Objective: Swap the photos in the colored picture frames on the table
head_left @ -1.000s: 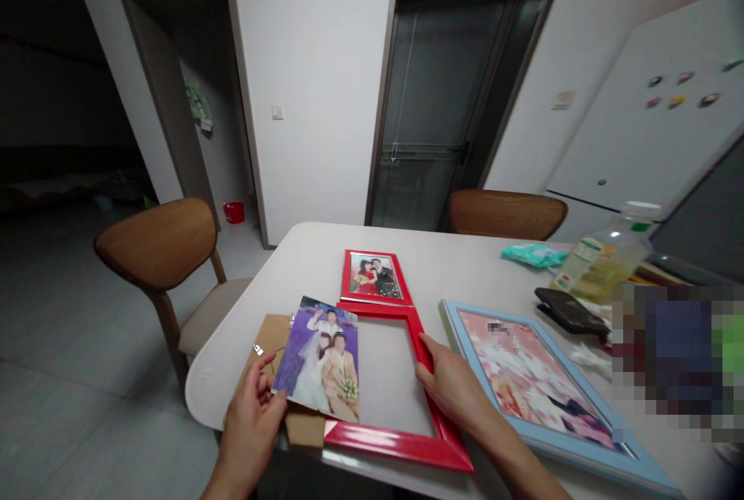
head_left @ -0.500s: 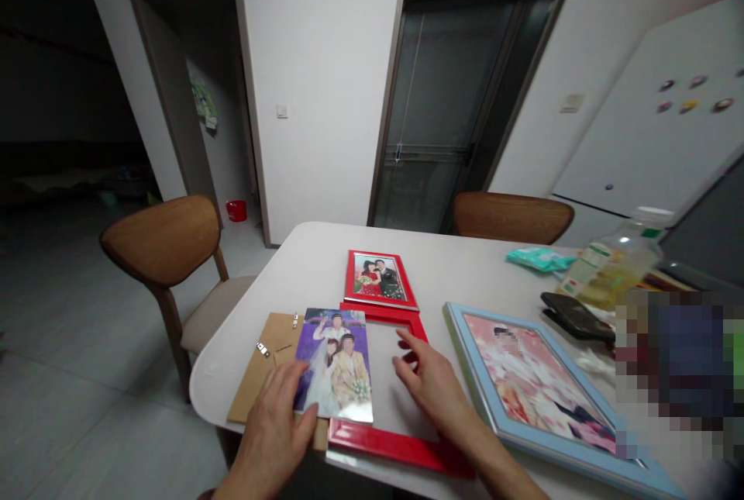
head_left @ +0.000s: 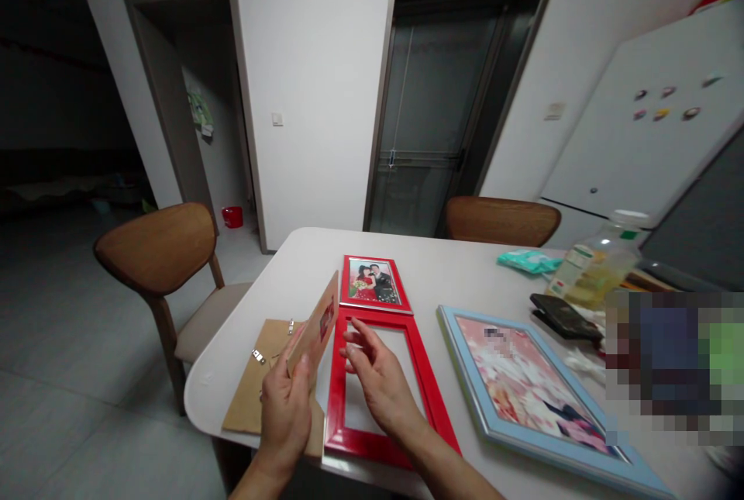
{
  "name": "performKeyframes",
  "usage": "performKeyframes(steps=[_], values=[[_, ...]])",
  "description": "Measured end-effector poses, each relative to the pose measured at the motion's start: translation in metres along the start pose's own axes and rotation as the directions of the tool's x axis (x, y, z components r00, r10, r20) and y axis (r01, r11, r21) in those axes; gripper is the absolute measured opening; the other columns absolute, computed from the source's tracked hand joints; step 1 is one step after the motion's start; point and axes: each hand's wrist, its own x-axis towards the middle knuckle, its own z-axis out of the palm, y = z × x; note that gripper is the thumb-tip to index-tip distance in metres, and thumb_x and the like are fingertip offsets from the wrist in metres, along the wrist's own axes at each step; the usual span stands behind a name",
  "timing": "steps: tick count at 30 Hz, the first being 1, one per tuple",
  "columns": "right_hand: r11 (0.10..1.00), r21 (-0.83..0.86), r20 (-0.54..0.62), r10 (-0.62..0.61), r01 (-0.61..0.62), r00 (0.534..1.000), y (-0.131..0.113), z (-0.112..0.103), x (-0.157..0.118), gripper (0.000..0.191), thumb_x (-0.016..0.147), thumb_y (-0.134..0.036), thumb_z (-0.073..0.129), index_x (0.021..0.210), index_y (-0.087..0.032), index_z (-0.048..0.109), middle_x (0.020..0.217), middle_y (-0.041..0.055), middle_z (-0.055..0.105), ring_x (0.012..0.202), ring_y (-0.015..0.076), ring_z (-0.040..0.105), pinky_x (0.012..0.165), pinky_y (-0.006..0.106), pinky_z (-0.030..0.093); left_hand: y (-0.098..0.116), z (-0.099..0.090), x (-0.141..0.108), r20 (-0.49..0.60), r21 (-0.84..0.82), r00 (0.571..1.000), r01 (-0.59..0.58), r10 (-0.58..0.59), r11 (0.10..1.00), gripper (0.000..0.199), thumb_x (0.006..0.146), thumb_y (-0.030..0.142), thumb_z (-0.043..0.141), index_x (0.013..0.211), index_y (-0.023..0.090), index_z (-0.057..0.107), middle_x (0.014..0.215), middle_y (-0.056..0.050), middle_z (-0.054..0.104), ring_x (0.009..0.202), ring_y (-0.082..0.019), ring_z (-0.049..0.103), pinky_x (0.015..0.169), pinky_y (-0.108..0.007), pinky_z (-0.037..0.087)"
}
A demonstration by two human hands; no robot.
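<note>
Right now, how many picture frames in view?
3: small red frame toward the back; larger red frame beneath the right hand; blue frame on the right. Pixelated patch may hide others.

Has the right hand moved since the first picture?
Yes, the right hand went left, away from the blue frame, over the big red frame.

Two hands [head_left: 287, 399] [head_left: 380, 387], bottom centre; one card [head_left: 314, 333], centre; two red frames [head_left: 399, 284] [head_left: 427, 376], centre; one blue frame [head_left: 468, 368], lower right; one backing board [head_left: 247, 399], lower left; two chairs [head_left: 156, 248] [head_left: 503, 221], left and right; seven magnets [head_left: 668, 91], upper right.
</note>
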Motion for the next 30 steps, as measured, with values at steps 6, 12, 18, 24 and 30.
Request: performKeyframes(steps=[6,12,18,24,30], values=[[0.967,0.195,-0.026,0.175,-0.166,0.984,0.023,-0.030,-0.001,0.052,0.071,-0.030,0.042,0.121,-0.016,0.035,0.100,0.0093,0.061,0.081,0.0181,0.059,0.062,0.028,0.047,-0.001,0.024,-0.020,0.104,-0.459,0.945,0.322,-0.310,0.828,0.047,0.074,0.034,0.052,0.114,0.012,0.045,0.102,-0.010,0.062,0.097,-0.025,0.056,0.078,-0.033,0.047],[0.972,-0.126,-0.139,0.182,-0.200,0.973,0.007,-0.078,0.007,0.057,0.064,-0.018,0.034,0.121,-0.013,0.036,0.076,0.0063,0.067,0.059,0.0181,0.062,0.049,0.026,0.046,-0.009,0.023,-0.020,0.193,-0.274,0.954,0.279,-0.231,0.920,0.048,0.067,0.022,0.054,0.113,0.012,0.045,0.115,-0.014,0.053,0.106,-0.023,0.049,0.090,-0.034,0.039],[0.904,-0.404,-0.180,0.068,-0.136,0.981,0.023,-0.095,0.021,0.055,0.064,-0.017,0.034,0.119,-0.013,0.041,0.072,0.0057,0.067,0.057,0.0176,0.061,0.050,0.025,0.044,-0.016,0.020,-0.034,0.440,0.285,0.898,-0.156,0.015,0.946,0.045,0.063,0.010,0.049,0.108,0.014,0.052,0.120,-0.014,0.049,0.112,-0.025,0.043,0.095,-0.042,0.033],[0.784,-0.620,-0.079,-0.040,-0.017,0.996,0.028,-0.093,0.029,0.048,0.066,-0.014,0.032,0.112,-0.013,0.047,0.087,0.0073,0.065,0.075,0.0173,0.060,0.062,0.025,0.043,-0.021,0.019,-0.039,0.596,0.418,0.792,-0.445,0.131,0.792,0.041,0.068,0.013,0.049,0.109,0.013,0.051,0.119,-0.016,0.049,0.111,-0.027,0.043,0.092,-0.048,0.036],[0.351,-0.936,-0.060,-0.093,-0.023,0.994,0.021,-0.095,0.027,0.028,0.071,-0.020,0.039,0.091,-0.013,0.057,0.086,0.0106,0.061,0.077,0.0179,0.057,0.069,0.025,0.038,-0.012,0.023,-0.039,0.649,0.493,0.755,-0.514,0.097,0.701,0.037,0.070,0.016,0.050,0.106,0.008,0.053,0.117,-0.018,0.051,0.110,-0.029,0.044,0.092,-0.049,0.036]])
